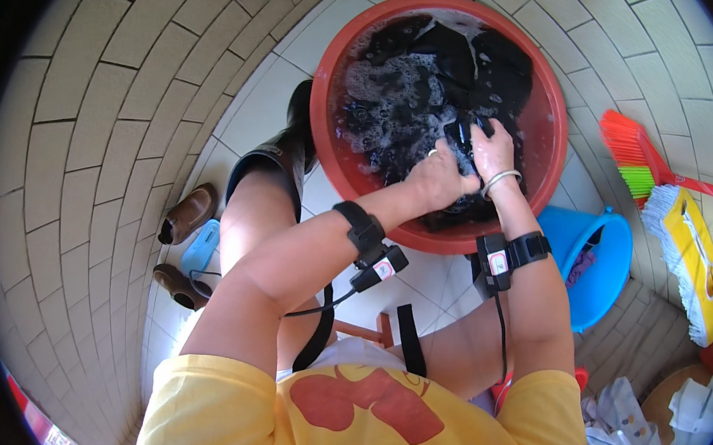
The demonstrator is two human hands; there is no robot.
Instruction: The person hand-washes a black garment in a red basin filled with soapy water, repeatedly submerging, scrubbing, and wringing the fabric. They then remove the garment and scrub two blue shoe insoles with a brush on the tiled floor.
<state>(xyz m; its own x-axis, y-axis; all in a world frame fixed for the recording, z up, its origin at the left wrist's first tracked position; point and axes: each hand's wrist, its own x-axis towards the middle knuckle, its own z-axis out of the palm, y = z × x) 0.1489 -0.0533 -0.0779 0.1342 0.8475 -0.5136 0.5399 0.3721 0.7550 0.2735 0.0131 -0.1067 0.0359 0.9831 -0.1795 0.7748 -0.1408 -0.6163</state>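
Observation:
A large red plastic basin (321, 156) stands on the floor before me, holding soapy water and soaked black cloth (451, 53). Foam lies mostly over the left part of the water. Near the basin's right side, my right hand (493, 148) grips a bunched wet fold of the black cloth, fingers curled over it. Just left of and below it, my left hand (440, 176) holds the same bunch, with a ring on one finger. The two hands are close together. Where the bunch goes down into the water, its shape is hidden.
A blue bucket (609, 276) with purple cloth inside lies tipped right of the basin. A red broom (649, 153) and a yellow mop head (696, 265) lean by the right wall. Brown shoes (192, 211) and a blue insole (201, 247) lie left. Tiled walls flank both sides.

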